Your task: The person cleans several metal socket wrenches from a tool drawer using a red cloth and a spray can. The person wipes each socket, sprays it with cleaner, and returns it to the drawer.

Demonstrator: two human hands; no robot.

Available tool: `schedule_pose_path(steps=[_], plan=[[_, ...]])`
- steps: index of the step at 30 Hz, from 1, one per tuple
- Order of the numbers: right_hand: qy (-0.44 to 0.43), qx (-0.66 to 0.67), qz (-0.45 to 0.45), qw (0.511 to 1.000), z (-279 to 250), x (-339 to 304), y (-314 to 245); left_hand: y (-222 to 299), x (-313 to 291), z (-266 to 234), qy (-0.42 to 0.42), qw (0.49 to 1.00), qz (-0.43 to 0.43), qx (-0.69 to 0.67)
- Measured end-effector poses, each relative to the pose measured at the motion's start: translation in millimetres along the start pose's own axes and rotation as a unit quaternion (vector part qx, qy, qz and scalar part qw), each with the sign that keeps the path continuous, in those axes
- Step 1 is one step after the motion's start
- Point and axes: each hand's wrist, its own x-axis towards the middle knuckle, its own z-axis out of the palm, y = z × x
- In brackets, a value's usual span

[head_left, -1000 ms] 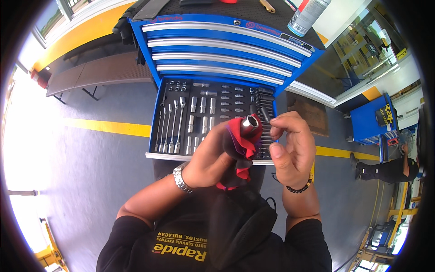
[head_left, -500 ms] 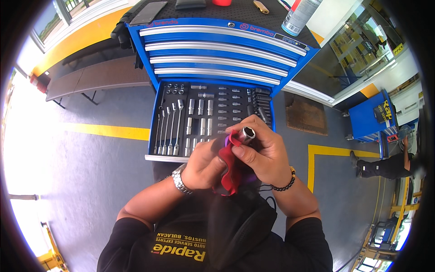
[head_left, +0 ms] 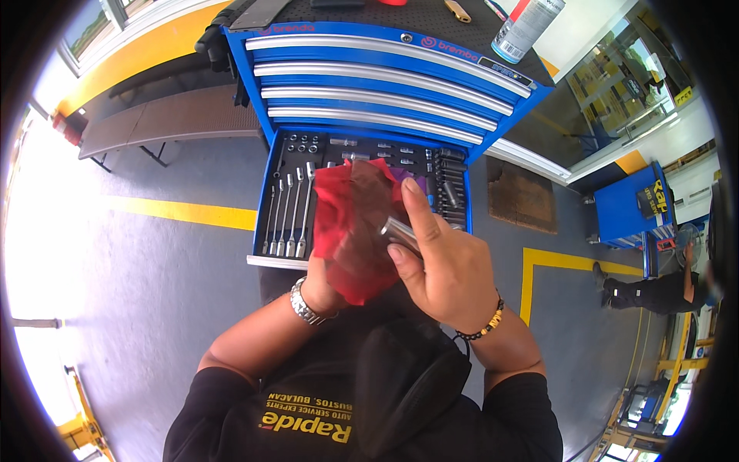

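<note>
Over the open drawer of a blue tool cabinet, a crumpled red cloth [head_left: 335, 219] with a dark brown patch lies spread across my left hand [head_left: 323, 286]. The cloth hides most of that hand's fingers, which are closed under it. My right hand [head_left: 456, 273] grips a shiny chrome socket [head_left: 400, 232] between thumb and fingers, its index finger stretched upward. The socket's end points toward the cloth, close to it. Beneath, the drawer [head_left: 271, 262] holds flex-head wrenches [head_left: 291, 215] at left and several chrome sockets [head_left: 302, 143] in a black foam tray.
Above the drawer rise the cabinet's shut drawers [head_left: 377, 85]. A spray can [head_left: 527, 31] stands on its black top. A brown bench [head_left: 173, 127] is at left, a floor mat [head_left: 522, 196] and another blue cabinet [head_left: 627, 204] at right. A person [head_left: 654, 294] is at far right.
The red cloth has opened out over my left hand and moved up. My right hand has drawn the socket out of the cloth's folds and tilted it; its index finger has straightened.
</note>
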Motion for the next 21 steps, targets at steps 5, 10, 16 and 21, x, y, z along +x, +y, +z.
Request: schedule_pose_path(steps=[5, 10, 16, 21], plan=[[-0.067, 0.210, 0.074, 0.973, 15.5, -1.8, 4.4, 4.9, -8.4, 12.2, 0.090, 0.981, 0.162, -0.065], [-0.009, 0.157, 0.023, 0.987, 25.4, -13.6, 1.3, 2.2, -2.6, 8.6, 0.152, 0.965, 0.209, -0.054], [0.082, 0.176, -0.026, 0.981, 21.3, -19.1, -1.6, 13.2, -1.1, 13.5, 0.163, 0.940, 0.175, -0.245], [0.156, 0.105, -0.066, 0.980, 11.5, -14.8, 2.7, 24.1, -12.7, 8.3, 0.062, 0.961, 0.126, -0.237]])
